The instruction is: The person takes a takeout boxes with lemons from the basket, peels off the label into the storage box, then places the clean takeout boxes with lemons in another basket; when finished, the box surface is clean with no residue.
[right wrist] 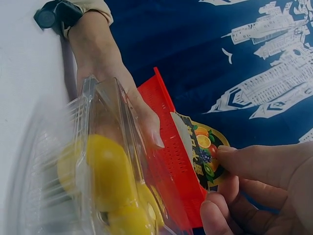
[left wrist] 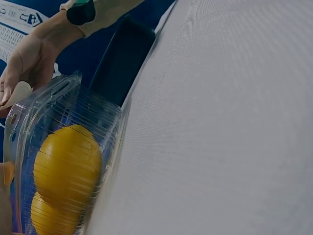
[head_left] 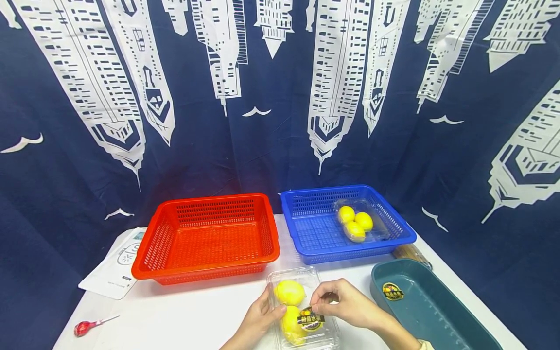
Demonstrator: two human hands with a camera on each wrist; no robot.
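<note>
A clear plastic clamshell box (head_left: 325, 338) with yellow lemons (head_left: 289, 292) inside is at the front middle of the table in the head view. My left hand (head_left: 258, 318) grips its left side, the thumb lying over the lid. Between the thumb and forefinger of my right hand (head_left: 345, 305) is the edge of a round black-and-gold fruit sticker (head_left: 309, 320), above the lid. In the right wrist view the sticker (right wrist: 204, 152) shows printed fruit and appears apart from the box (right wrist: 90, 122). The left wrist view shows the lemons (left wrist: 68, 161) through the ribbed side.
A red basket (head_left: 205, 270) stands behind on the left. The blue basket (head_left: 306, 250) at back right holds another clear box of lemons (head_left: 355, 223). A dark green tray (head_left: 420, 296) bearing a similar sticker (head_left: 392, 291) is at right. A lollipop (head_left: 83, 328) and white packet (head_left: 109, 277) lie left.
</note>
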